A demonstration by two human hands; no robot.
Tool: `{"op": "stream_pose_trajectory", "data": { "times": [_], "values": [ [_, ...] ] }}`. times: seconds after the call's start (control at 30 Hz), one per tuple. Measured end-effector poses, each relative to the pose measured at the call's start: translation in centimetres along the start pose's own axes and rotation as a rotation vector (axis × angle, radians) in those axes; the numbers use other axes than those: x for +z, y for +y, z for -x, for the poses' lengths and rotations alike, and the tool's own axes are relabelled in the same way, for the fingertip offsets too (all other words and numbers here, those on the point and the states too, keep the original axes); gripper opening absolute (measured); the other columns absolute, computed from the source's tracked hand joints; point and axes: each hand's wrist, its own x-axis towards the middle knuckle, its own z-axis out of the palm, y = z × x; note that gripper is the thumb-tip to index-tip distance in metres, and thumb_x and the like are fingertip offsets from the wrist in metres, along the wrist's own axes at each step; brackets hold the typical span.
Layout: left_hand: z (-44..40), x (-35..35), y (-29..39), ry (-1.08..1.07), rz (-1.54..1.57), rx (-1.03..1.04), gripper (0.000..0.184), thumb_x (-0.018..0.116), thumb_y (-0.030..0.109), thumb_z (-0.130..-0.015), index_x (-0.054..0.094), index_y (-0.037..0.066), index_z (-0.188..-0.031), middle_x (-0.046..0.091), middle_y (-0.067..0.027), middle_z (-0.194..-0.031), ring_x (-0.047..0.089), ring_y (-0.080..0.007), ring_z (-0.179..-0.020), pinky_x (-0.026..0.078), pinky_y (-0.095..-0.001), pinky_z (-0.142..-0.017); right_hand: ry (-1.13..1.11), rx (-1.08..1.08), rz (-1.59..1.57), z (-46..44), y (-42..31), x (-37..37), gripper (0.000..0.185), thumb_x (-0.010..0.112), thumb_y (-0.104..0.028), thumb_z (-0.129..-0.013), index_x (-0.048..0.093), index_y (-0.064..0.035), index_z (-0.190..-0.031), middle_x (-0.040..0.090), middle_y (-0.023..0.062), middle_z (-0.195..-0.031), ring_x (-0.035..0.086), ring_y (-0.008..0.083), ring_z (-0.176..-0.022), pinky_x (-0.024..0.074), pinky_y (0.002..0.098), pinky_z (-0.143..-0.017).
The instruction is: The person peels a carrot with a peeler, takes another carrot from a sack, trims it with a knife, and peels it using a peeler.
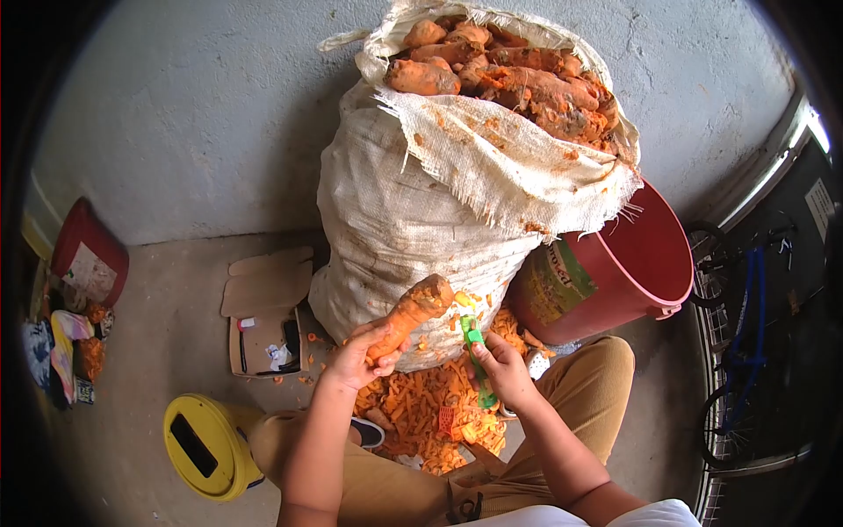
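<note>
The left hand [363, 356] wraps around 1 thick orange carrot [408, 318], its upper end tilted toward a bulging white sack [395, 202] near the floor's [176, 325] far edge. The right hand [504, 367] grips a green peeler [474, 337] near the carrot, above orange peelings [408, 413] heaped by the sack's base.

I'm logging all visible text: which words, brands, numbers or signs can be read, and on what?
"rosel" (tentative; angled, last letters unclear): green-and-yellow label on the large red bucket.
Too blurred to read: pale label on the red container at left.
Too small to read: white sheet at far right.
</note>
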Motion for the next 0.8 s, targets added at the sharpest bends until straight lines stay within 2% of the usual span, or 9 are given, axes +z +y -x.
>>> {"op": "stream_pose_trajectory", "data": {
  "times": [0.1,0.2,0.4,0.5,0.8],
  "values": [
    [-0.3,-0.1,-0.4,-0.026,0.088,-0.04,0.041,0.047,0.028,-0.085,0.037,-0.001,-0.111,0.047,-0.0106,-0.08,0.039,-0.0034,-0.046,0.032,-0.0152,-0.037,0.04,-0.218,0.023,-0.8,0.9,0.6,0.021,0.042,-0.021,-0.089,0.043,-0.0005,-0.092,0.051,0.0035,-0.065,0.049,0.0099,-0.052,0.0392,0.0232,-0.048],
    [-0.4,0.1,-0.5,-0.018,0.09,-0.058,0.041,0.046,0.028,-0.085,0.037,-0.001,-0.112,0.046,-0.0102,-0.08,0.039,-0.0027,-0.046,0.031,-0.0149,-0.036,0.06,-0.132,0.179,-0.8,0.2,0.1,0.022,0.042,-0.019,-0.089,0.042,0.0009,-0.098,0.051,0.0034,-0.067,0.048,0.0101,-0.056,0.04,0.0237,-0.051],
    [-0.4,0.4,-0.5,-0.013,0.052,-0.046,0.041,0.046,0.029,-0.085,0.037,-0.001,-0.111,0.046,-0.0099,-0.08,0.038,-0.0025,-0.045,0.031,-0.0147,-0.036,0.097,-0.09,0.179,-0.5,-0.9,0.6,0.033,0.041,-0.014,-0.09,0.033,-0.0004,-0.119,0.045,0.0029,-0.067,0.044,0.0095,-0.059,0.0386,0.023,-0.055],
    [-0.5,0.3,-0.6,-0.015,0.046,-0.048,0.041,0.046,0.03,-0.085,0.037,-0.001,-0.111,0.046,-0.0096,-0.08,0.038,-0.0024,-0.045,0.031,-0.0146,-0.036,0.087,-0.12,0.146,-0.8,-0.3,0.5,0.04,0.044,-0.014,-0.088,0.03,-0.003,-0.124,0.047,0.0028,-0.065,0.044,0.0088,-0.054,0.0378,0.0233,-0.051],
    [-0.6,0.5,-0.5,-0.01,0.029,-0.057,0.041,0.047,0.029,-0.085,0.036,0.0,-0.113,0.045,-0.0094,-0.08,0.036,-0.002,-0.045,0.03,-0.0139,-0.036,0.081,-0.044,0.103,-0.5,-1.4,1.1,0.044,0.04,-0.013,-0.09,0.025,0.0008,-0.128,0.046,0.0029,-0.069,0.044,0.0097,-0.058,0.0382,0.022,-0.055]
  ]
}}
